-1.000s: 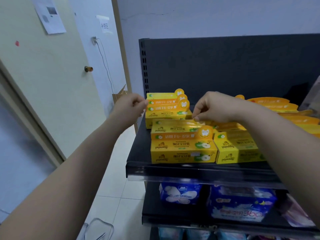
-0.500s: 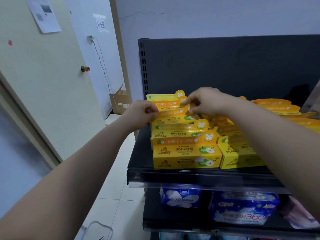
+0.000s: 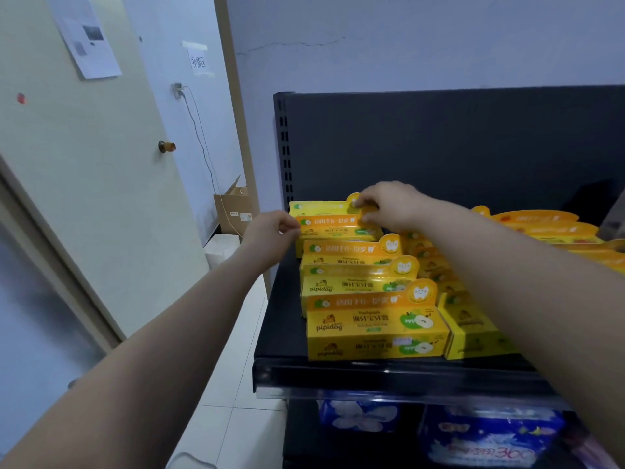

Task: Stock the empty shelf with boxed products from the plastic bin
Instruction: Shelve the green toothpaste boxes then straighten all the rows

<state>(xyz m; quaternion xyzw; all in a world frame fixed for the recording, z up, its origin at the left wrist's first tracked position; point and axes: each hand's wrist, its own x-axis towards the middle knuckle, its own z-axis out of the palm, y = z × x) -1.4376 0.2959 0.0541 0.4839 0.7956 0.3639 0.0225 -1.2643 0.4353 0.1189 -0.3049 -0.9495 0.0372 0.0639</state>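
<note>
Several yellow toothpaste boxes stand in rows on the black shelf (image 3: pixel 280 336). Both hands hold one yellow box (image 3: pixel 333 226) near the back of the left row. My left hand (image 3: pixel 272 236) pinches its left end. My right hand (image 3: pixel 389 204) grips its right end at the orange tab. In front of it the row continues to the front box (image 3: pixel 375 328) at the shelf lip. A second row of yellow boxes (image 3: pixel 468 328) lies partly under my right forearm. More orange-topped boxes (image 3: pixel 548 225) lie at the right.
The shelf's dark back panel (image 3: pixel 439 147) rises behind the boxes. Blue packs (image 3: pixel 490 438) fill the shelf below. A cream door (image 3: pixel 84 181) stands to the left, with a cardboard box (image 3: pixel 233 208) on the floor by the wall. A clear bin's rim (image 3: pixel 189 460) shows at the bottom.
Both hands moved the held box backward along the left row toward the back panel. The view has come closer to the shelf.
</note>
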